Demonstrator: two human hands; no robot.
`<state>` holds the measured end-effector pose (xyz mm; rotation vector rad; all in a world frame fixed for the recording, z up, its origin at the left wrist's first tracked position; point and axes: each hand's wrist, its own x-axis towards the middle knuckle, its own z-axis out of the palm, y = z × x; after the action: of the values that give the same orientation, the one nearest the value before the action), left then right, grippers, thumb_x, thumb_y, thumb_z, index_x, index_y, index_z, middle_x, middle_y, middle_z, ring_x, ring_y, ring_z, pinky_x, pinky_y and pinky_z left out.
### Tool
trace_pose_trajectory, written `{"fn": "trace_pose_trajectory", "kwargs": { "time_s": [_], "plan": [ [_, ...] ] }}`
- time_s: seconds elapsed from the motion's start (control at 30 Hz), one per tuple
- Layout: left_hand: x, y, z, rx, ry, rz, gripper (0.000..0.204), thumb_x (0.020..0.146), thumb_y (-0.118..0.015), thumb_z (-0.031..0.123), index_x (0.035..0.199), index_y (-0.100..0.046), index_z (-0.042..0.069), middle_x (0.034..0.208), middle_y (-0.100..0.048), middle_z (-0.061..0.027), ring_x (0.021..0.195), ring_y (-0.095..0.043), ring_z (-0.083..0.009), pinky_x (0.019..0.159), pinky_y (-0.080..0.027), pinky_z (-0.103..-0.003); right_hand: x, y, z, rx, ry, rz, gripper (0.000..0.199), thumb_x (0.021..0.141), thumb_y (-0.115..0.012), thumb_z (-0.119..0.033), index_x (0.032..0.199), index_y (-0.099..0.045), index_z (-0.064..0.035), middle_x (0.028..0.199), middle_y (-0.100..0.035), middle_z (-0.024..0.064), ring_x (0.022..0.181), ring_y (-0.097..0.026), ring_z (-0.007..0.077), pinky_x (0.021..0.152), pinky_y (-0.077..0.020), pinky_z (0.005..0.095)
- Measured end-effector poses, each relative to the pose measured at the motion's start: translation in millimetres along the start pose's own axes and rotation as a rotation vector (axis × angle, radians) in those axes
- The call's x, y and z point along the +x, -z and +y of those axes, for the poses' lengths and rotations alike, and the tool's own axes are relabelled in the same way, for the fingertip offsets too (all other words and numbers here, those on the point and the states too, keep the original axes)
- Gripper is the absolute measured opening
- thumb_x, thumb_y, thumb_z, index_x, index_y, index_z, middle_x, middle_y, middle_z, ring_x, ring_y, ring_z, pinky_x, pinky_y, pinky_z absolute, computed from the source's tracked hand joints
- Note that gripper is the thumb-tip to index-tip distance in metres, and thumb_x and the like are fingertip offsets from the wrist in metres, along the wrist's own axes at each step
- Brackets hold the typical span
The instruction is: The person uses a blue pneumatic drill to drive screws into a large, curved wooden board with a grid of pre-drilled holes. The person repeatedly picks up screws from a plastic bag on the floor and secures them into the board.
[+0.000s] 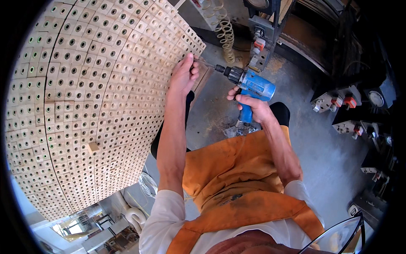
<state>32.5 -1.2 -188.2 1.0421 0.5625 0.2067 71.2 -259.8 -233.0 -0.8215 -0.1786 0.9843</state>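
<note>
My right hand [253,106] grips a blue pistol-shaped power driver [259,86] by its handle. The driver's black chuck [233,74] and thin bit point left, toward my other hand. My left hand [185,77] is closed beside the bit's tip, its fingers curled; whatever they pinch is too small to make out. Just left of that hand rises a big stack of pale wooden blocks [127,99], each with a round hole. Dark metal rings fill many holes on the stack's left side. Bare holes show in the columns nearest my left hand.
One small loose wooden block [93,147] rests against the stack. A coiled air hose [226,36] hangs at the far side. Machinery with red-and-silver fittings [337,101] lines the right. Sawdust lies on the grey floor [313,135]. An orange apron [237,165] covers my lap.
</note>
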Motion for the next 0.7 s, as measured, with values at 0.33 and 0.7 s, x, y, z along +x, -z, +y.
{"fn": "trace_pose_trajectory", "kwargs": {
  "time_s": [0.33, 0.7],
  "plan": [
    [11, -9, 1, -0.013, -0.006, 0.056, 0.026, 0.096, -0.055, 0.029, 0.100, -0.057, 0.004, 0.075, -0.049, 0.0009, 0.059, -0.042, -0.0070, 0.049, -0.035, -0.020, 5, -10, 9, 0.062, 0.040, 0.018, 0.028, 0.085, -0.063, -0.006, 0.111, -0.055, -0.0021, 0.106, -0.065, 0.0119, 0.100, -0.064, 0.0224, 0.064, -0.0475, 0.0269],
    [19, -12, -1, -0.311, -0.125, 0.007, 0.024, 0.098, -0.049, 0.014, 0.113, -0.056, -0.002, 0.084, -0.052, -0.0035, 0.069, -0.048, -0.0116, 0.057, -0.042, -0.024, 36, -35, 13, 0.126, 0.093, 0.023, 0.025, 0.086, -0.064, -0.007, 0.109, -0.056, -0.0034, 0.106, -0.065, 0.0114, 0.101, -0.065, 0.0225, 0.064, -0.0487, 0.0268]
  ]
}}
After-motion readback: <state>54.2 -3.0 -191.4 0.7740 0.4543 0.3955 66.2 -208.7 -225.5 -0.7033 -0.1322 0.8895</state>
